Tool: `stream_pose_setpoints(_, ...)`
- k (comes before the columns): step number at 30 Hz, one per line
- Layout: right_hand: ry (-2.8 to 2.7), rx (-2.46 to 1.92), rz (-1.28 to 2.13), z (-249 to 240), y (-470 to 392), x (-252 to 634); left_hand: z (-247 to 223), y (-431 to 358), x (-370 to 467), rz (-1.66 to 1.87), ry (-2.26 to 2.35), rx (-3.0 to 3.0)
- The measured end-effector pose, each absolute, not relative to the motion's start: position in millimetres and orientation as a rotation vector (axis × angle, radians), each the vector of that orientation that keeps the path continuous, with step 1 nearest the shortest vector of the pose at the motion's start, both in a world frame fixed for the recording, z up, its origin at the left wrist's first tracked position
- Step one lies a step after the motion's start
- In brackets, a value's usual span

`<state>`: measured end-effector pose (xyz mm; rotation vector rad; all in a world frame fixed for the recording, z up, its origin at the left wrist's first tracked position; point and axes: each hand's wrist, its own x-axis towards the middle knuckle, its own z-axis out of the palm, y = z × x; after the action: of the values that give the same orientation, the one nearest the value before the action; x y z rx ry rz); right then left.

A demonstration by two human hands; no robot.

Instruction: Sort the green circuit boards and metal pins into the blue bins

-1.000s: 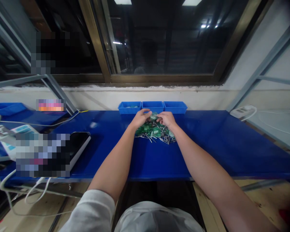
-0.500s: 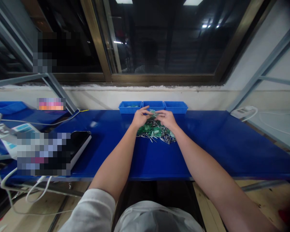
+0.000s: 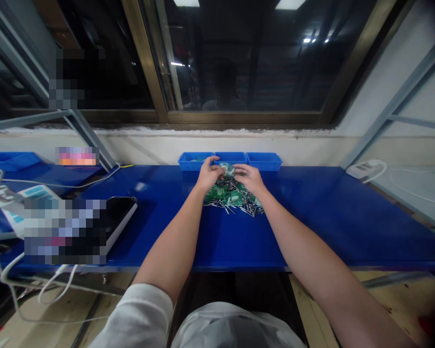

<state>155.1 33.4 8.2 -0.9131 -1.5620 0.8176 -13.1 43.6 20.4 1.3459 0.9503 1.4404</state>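
Note:
Between my two hands, above a mixed pile, are small pale green pieces (image 3: 227, 169) that look clear and shiny; their exact kind is too small to make out. My left hand (image 3: 208, 178) pinches them from the left, with the index finger stretched out above. From the right, the bent fingers of my right hand (image 3: 252, 180) close on their other side. Beneath both hands lies the pile of green flat pieces (image 3: 233, 198) mixed with thin silver metal pins or screws (image 3: 252, 209). The hands hide part of the pile.
Three blue bins (image 3: 264, 161) stand in a row against the wall behind the pile; the left one holds some pale pieces. On the blue table (image 3: 159, 227), a dark flat device (image 3: 121, 210) lies at the left near white cables. A white power strip (image 3: 364, 167) sits at the right.
My left hand has shifted slightly left, and its fingers have curled more. More of the pale green pieces shows between the hands. My right hand has barely moved.

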Motion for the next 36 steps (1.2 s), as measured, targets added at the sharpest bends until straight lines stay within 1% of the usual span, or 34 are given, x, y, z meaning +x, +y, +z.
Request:
stream_pose_setpoints(5,-1.608,-1.043,0.715,7,32,156,13,57,-23,1.649,1.204,1.244)
stream_pose_setpoints(8,-1.686,-1.103,0.601,5,32,157,13,63,-33,1.697,1.298,1.112)
stream_pose_setpoints(11,-1.759,-1.152,0.495,3,31,158,19,64,-42,1.690,1.219,0.997)
stream_pose_setpoints(14,-1.818,-1.201,0.419,3,30,158,26,64,-48,1.668,1.038,0.940)
stream_pose_setpoints(17,-1.880,-1.237,0.366,4,29,158,29,64,-49,1.557,0.952,0.925)
stream_pose_setpoints(20,-1.922,-1.270,0.344,5,29,158,26,66,-46,1.509,1.001,0.960)
stream_pose_setpoints(27,-1.948,-1.330,0.357,5,28,159,15,71,-46,1.628,1.327,1.131)
stream_pose_setpoints(33,-1.970,-1.336,0.363,6,27,159,17,72,-53,1.525,1.116,1.028)
stream_pose_setpoints(36,-1.997,-1.334,0.379,9,24,158,20,70,-53,1.505,1.109,1.132)
